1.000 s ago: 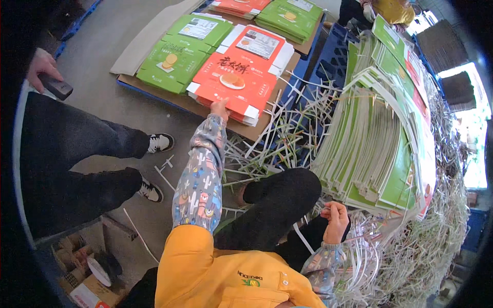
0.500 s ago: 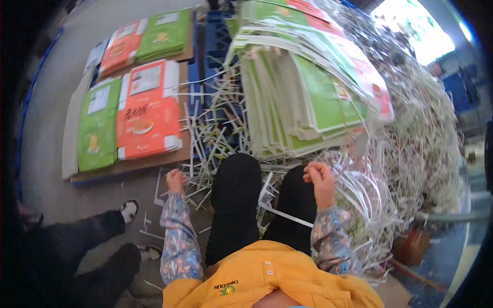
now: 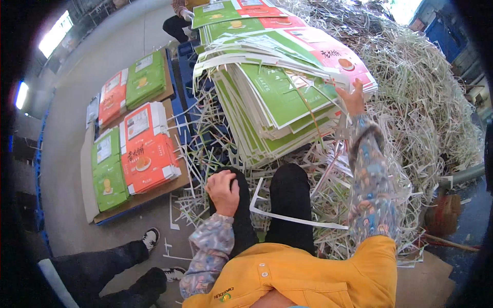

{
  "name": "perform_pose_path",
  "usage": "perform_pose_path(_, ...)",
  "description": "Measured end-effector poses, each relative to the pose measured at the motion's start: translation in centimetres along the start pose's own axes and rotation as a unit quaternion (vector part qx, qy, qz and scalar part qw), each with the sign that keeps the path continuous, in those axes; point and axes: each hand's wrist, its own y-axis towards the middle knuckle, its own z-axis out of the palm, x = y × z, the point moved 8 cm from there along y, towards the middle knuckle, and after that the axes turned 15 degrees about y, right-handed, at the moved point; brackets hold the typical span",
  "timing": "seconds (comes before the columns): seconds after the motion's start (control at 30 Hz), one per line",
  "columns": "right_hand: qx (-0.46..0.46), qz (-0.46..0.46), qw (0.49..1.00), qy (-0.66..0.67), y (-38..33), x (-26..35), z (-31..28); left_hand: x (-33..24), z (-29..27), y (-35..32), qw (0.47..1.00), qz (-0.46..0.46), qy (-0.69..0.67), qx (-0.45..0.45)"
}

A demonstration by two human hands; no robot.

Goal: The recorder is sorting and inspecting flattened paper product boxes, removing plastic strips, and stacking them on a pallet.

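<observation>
My left hand (image 3: 224,192) rests on my left knee, fingers laid over the black trousers and holding nothing. My right hand (image 3: 352,97) is stretched forward, fingers apart, at the right corner of a tall stack of printed cardboard sheets (image 3: 277,97). Whether its fingertips touch the stack is hard to tell. Green and orange-red sheets make up the stack, and its near side leans unevenly. White cardboard edge strips (image 3: 267,49) hang loosely across its top. One bent white strip (image 3: 298,219) lies across my legs.
A big heap of shredded paper strips (image 3: 411,118) rises at the right. To the left, neat piles of green and red flat boxes (image 3: 149,149) sit on a cardboard-covered blue pallet (image 3: 185,102). One person's legs (image 3: 108,262) show lower left; another person (image 3: 177,25) is behind the stack.
My right hand has moved forward and right, from above my right knee to the stack's corner, its fingers spreading. My left hand has come onto my left knee. The view has shifted.
</observation>
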Motion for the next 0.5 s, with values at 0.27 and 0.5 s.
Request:
perform_pose_path(0.27, 0.160, 0.262, 0.952, 0.004, -3.6, -1.3, 5.1, 1.3, 0.6, -0.1, 0.999, -0.017, -0.047, -0.009)
perform_pose_path(0.5, 0.123, 0.057, 0.988, 0.074, -13.2, 9.3, 6.5, 1.4, 0.4, -0.2, 0.999, -0.019, -0.031, -0.020)
